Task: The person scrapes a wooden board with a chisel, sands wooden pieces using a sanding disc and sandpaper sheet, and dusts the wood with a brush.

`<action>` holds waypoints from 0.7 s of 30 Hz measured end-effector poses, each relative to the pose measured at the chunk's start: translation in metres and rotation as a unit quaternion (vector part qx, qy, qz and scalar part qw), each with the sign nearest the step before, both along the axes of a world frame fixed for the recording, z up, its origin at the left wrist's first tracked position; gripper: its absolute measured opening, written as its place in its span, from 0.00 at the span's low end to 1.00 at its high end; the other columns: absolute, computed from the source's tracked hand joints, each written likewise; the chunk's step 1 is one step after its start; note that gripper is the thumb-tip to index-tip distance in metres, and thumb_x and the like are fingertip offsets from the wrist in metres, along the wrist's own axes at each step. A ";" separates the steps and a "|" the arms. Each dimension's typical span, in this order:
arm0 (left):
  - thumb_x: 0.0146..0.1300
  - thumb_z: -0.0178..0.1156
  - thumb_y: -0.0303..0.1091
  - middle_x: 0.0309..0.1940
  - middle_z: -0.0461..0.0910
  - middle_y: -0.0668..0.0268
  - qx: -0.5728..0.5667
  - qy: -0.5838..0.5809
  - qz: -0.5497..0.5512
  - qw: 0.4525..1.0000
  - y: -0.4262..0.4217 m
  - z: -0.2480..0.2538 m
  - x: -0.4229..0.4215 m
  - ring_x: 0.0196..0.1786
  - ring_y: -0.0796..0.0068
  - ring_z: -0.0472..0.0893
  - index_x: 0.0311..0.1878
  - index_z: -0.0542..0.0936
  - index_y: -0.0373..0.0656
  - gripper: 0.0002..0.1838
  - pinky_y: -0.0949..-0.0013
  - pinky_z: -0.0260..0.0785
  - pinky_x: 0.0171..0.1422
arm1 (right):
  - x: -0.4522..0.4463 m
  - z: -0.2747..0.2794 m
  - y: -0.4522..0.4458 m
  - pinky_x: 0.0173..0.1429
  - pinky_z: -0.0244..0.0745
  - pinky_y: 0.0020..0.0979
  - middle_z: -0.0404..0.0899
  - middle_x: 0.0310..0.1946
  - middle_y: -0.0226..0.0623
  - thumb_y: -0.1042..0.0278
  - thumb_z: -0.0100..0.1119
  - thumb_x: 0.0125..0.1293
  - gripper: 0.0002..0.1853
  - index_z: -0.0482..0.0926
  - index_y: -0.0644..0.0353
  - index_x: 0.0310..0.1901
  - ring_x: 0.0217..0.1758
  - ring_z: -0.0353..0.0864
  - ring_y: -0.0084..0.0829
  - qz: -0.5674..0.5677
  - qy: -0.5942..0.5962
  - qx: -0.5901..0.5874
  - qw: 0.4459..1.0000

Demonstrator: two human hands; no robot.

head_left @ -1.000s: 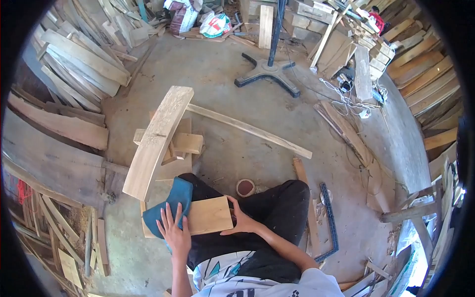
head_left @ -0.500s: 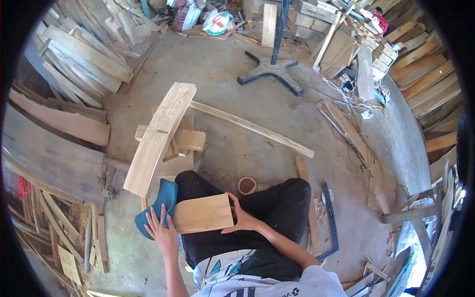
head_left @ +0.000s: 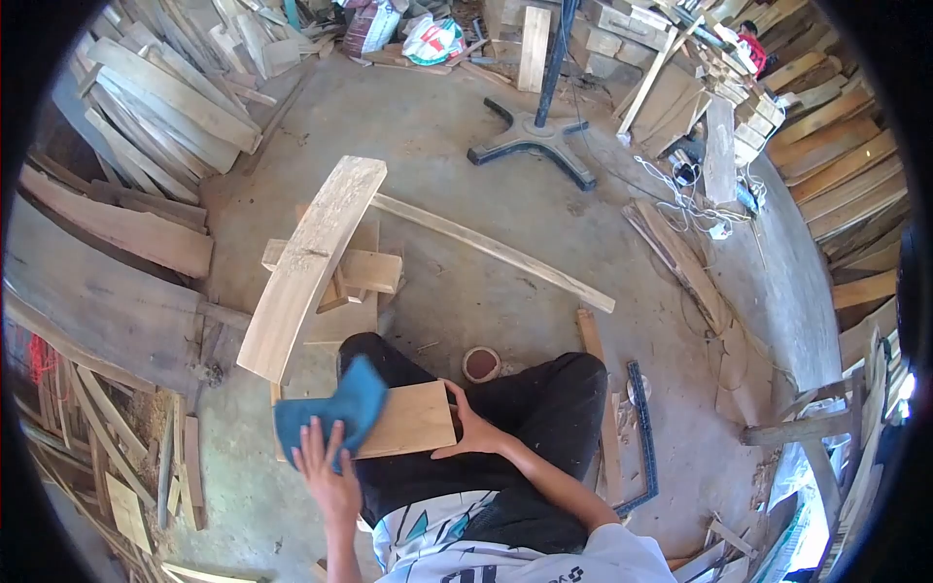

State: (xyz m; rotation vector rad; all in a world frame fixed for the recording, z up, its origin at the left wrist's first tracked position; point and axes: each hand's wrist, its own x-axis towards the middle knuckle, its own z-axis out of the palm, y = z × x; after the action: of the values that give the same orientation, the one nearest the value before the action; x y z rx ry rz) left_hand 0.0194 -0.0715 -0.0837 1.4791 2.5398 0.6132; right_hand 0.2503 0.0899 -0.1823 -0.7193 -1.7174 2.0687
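A short, pale wooden board (head_left: 413, 420) lies across my lap. My right hand (head_left: 478, 428) grips its right end, with thumb and fingers at opposite edges. Over the board's left part is a bent blue sheet (head_left: 326, 413) that looks like sandpaper; its upper flap is raised and slightly blurred. My left hand (head_left: 328, 471) is on the sheet's lower edge, its fingers spread over it, and the underside of the grip is hidden. Just beyond my left knee, a longer plank (head_left: 313, 262) rests tilted on stacked wood blocks (head_left: 374, 272).
A thin wood strip (head_left: 496, 251) extends right from the plank. Near my knees sits a small round reddish-topped object (head_left: 480, 364). A dark carpenter's square (head_left: 641, 428) lies at right. A black stand base (head_left: 535, 141), tangled cords (head_left: 695, 199) and leaning boards (head_left: 165, 107) surround the floor.
The blue sheet's raised flap has swung right, covering more of the board. My left hand has shifted slightly right and down with it. My right hand keeps its grip on the board's end.
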 end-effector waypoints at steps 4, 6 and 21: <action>0.77 0.52 0.36 0.79 0.62 0.60 0.020 -0.001 0.066 0.998 0.002 -0.008 -0.029 0.83 0.52 0.55 0.71 0.78 0.55 0.22 0.44 0.34 0.85 | -0.001 0.007 0.003 0.76 0.62 0.47 0.62 0.73 0.55 0.63 0.87 0.48 0.74 0.28 0.47 0.80 0.76 0.64 0.43 -0.002 -0.003 0.005 1.000; 0.76 0.52 0.36 0.80 0.61 0.59 0.004 0.035 0.076 0.997 0.013 -0.009 -0.016 0.83 0.51 0.54 0.71 0.77 0.56 0.22 0.43 0.33 0.85 | 0.000 0.006 0.001 0.76 0.63 0.46 0.63 0.73 0.55 0.63 0.87 0.48 0.75 0.29 0.47 0.80 0.76 0.64 0.42 -0.003 0.005 -0.011 1.000; 0.74 0.55 0.42 0.77 0.65 0.57 0.055 -0.021 -0.108 0.992 0.042 -0.012 0.045 0.80 0.55 0.60 0.63 0.84 0.55 0.18 0.43 0.37 0.84 | 0.000 -0.022 0.001 0.80 0.56 0.42 0.60 0.73 0.57 0.49 0.88 0.44 0.76 0.33 0.65 0.77 0.77 0.61 0.45 -0.028 -0.061 0.141 0.988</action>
State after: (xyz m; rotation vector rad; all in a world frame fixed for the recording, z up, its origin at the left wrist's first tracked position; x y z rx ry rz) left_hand 0.0647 -0.0291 -0.0959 1.7291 2.3055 0.7501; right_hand 0.2502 0.0913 -0.2040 -0.8055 -1.9793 1.7274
